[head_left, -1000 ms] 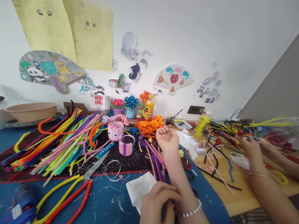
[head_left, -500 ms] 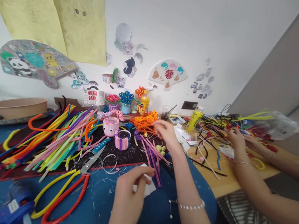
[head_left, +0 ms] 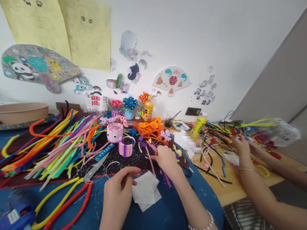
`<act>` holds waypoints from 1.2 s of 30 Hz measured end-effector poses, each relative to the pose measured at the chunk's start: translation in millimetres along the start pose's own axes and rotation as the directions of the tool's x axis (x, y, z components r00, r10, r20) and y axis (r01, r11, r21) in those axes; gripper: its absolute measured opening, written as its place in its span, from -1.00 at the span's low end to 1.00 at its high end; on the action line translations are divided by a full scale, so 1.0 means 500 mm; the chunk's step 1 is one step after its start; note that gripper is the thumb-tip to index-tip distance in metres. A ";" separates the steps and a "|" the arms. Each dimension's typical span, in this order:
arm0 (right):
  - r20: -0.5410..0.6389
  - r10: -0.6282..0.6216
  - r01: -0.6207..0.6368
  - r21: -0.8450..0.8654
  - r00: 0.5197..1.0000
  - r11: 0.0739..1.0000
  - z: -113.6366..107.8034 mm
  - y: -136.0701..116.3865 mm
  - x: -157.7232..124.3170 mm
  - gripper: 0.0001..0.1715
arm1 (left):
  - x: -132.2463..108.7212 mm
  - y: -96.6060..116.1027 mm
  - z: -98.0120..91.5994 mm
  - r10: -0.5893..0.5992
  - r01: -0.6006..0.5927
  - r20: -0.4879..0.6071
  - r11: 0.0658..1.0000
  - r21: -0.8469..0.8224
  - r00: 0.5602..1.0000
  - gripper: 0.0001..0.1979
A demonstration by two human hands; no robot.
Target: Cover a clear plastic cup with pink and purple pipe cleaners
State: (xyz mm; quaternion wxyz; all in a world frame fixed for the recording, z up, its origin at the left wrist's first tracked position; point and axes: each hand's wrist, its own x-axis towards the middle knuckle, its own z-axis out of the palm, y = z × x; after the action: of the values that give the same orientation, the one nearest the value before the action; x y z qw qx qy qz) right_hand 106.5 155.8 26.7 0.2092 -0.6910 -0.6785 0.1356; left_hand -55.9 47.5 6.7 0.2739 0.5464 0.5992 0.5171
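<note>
Apparently, the craft work was only partway along. The right hand (head_left: 166,161) was lowered over a small bundle right of centre, its fingertips beside a pink stem (head_left: 153,170), with purple stems (head_left: 165,180) running out beneath it toward the near side. Whether that grip was pinching a stem or merely touching 1 could not be told. The left hand (head_left: 120,192) was nearer, its grip spread, thumb and forefinger apart and nothing visible between them; it hovered just left of the white paper (head_left: 145,189).

As for what looked done, the pink pot (head_left: 114,133) had its sides covered and 2 eyes on it, and 2 flowered pots, 1 pink (head_left: 116,112) and 1 blue (head_left: 129,113), stood complete on the far side. The striped hoop (head_left: 125,150), left of the right hand, looked unfinished: pink and purple lengths covered its near side, while clear band showed bare above them.

Plenty of material seemed unused, since a big stem pile (head_left: 58,144) lay on the left of the surface (head_left: 173,220). The scissors (head_left: 83,206) and glue gun (head_left: 14,214) lay at the near left, untouched.
</note>
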 end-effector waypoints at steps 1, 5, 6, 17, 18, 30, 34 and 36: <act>-0.008 0.002 -0.002 -0.007 1.000 1.000 0.001 0.001 0.000 -0.69 | 0.000 0.002 -0.001 0.000 0.000 -0.007 1.000 -0.002 1.000 -0.68; -0.017 -0.005 0.005 -0.012 1.000 1.000 0.005 0.006 -0.001 -0.74 | 0.002 0.007 -0.006 0.012 -0.012 0.031 1.000 -0.010 0.999 -0.70; -0.010 -0.009 0.009 -0.008 1.000 1.000 0.005 0.008 0.000 -0.75 | 0.002 0.007 -0.007 0.019 -0.018 0.041 1.000 -0.005 0.999 -0.70; 0.105 -0.180 0.138 0.319 0.978 0.938 -0.024 0.029 0.016 -0.78 | -0.001 -0.001 -0.001 0.019 -0.019 0.006 0.998 0.052 1.000 -0.69; 0.121 -0.216 0.156 0.378 0.969 0.912 -0.027 0.027 0.017 -0.78 | 0.002 0.002 -0.001 0.012 -0.014 0.032 0.998 0.053 0.999 -0.69; 0.304 -0.649 0.080 0.867 0.698 0.492 -0.045 -0.112 0.042 -0.51 | 0.127 0.059 0.028 -0.056 0.010 -0.182 0.969 -0.245 0.982 -0.67; 0.299 -0.662 -0.066 0.933 0.687 0.353 -0.022 -0.117 0.048 -0.52 | 0.139 0.041 0.029 -0.057 -0.019 -0.254 0.958 -0.285 0.966 -0.75; 0.290 -0.662 -0.087 0.942 0.691 0.323 -0.011 -0.109 0.046 -0.52 | 0.134 0.036 0.031 -0.067 -0.020 -0.280 0.955 -0.296 0.958 -0.78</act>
State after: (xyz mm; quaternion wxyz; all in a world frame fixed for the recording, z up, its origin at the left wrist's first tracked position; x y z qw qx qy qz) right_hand 61.9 177.7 59.9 0.3280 -0.2169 -0.6326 0.6672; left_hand -52.3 112.6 34.5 0.2690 0.4114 0.5549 0.6711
